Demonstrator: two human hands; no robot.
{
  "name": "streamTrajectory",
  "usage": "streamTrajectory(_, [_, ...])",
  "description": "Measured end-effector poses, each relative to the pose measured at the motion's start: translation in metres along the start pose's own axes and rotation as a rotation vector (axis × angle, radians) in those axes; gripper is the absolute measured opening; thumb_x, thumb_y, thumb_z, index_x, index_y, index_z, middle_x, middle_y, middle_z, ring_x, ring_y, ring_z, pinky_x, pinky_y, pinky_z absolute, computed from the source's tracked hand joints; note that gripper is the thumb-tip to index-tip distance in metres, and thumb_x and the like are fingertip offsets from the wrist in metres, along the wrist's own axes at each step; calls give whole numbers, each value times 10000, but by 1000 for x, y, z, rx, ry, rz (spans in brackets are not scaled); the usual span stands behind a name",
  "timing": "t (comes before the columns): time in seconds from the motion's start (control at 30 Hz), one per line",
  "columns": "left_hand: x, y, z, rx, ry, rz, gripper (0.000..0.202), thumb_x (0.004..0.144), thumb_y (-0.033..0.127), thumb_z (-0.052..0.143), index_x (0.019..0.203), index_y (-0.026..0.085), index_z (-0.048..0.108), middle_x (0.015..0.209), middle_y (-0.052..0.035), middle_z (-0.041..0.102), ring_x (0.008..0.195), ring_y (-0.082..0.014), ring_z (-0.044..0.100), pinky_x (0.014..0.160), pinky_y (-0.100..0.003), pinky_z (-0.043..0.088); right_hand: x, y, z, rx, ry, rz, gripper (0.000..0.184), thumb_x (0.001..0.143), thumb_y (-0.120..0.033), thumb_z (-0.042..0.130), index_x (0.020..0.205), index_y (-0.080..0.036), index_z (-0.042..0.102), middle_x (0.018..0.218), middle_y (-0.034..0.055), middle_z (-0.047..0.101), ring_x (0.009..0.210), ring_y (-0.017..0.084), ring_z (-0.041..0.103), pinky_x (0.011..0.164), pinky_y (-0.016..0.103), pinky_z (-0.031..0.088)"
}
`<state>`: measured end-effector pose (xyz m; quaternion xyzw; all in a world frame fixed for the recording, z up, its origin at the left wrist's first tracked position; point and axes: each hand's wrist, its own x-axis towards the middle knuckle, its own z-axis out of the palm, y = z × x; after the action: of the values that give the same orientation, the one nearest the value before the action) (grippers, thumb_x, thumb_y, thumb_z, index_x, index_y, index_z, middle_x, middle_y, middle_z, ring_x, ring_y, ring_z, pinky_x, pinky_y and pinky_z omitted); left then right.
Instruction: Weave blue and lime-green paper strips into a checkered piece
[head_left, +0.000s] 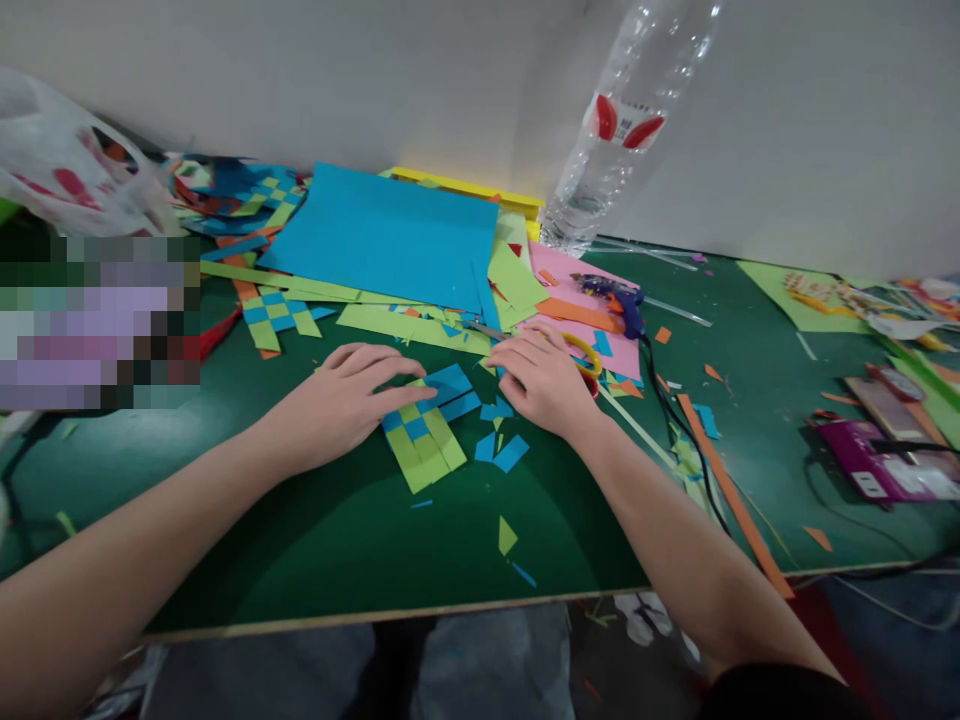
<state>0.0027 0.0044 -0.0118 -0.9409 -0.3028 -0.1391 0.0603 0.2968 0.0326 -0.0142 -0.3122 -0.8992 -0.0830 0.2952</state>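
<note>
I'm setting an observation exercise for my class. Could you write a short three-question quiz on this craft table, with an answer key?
1. Multiple choice: Which thing lies nearest the left hand?
A) glue gun
B) woven paper piece
C) plastic bag

2. True or false: The right hand is gripping the water bottle.

3. Fill in the blank: The largest flat sheet, beyond the hands, is ___ in colour.

Key:
1. B
2. False; it partly covers the scissors.
3. blue
</note>
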Motion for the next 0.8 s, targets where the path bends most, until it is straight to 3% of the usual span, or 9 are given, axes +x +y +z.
streamTrajectory(0.17, [0, -3, 0, 9, 31, 44, 450, 945, 68, 370, 1154, 293, 698, 1243, -59, 687, 1196, -285, 575, 956, -461, 465, 0, 0, 0, -4, -9, 7, 222, 909, -107, 477, 945, -204, 673, 988, 43, 760, 948, 205, 663, 1004, 425, 424])
streamTrajectory(0.47, [1, -1, 0, -81, -2, 7, 447, 924, 70, 370, 1191, 264, 672, 1260, -75, 682, 1194, -287, 595, 975, -477, 469, 1, -1, -1, -3, -16, 12, 237, 913, -108, 467, 936, -213, 678, 978, 37, 760, 932, 202, 660, 1012, 427, 419])
streamTrajectory(0.63, [3, 5, -6, -150, 66, -182, 313, 1002, 264, 403, 1243, 213, 595, 1212, -108, 694, 1145, -287, 629, 962, -464, 475, 1, -1, -2, 12, -45, 29, 240, 910, -108, 468, 952, -216, 678, 1005, 44, 760, 959, 211, 662, 1013, 439, 422])
streamTrajectory(0.8, [2, 4, -3, -134, 13, -292, 482, 970, 531, 471, 1338, 225, 533, 1317, -146, 633, 1231, -364, 568, 1003, -545, 440, 0, 0, -1, 2, -31, 16, 230, 916, -116, 468, 947, -208, 676, 995, 42, 760, 960, 209, 669, 1007, 430, 427])
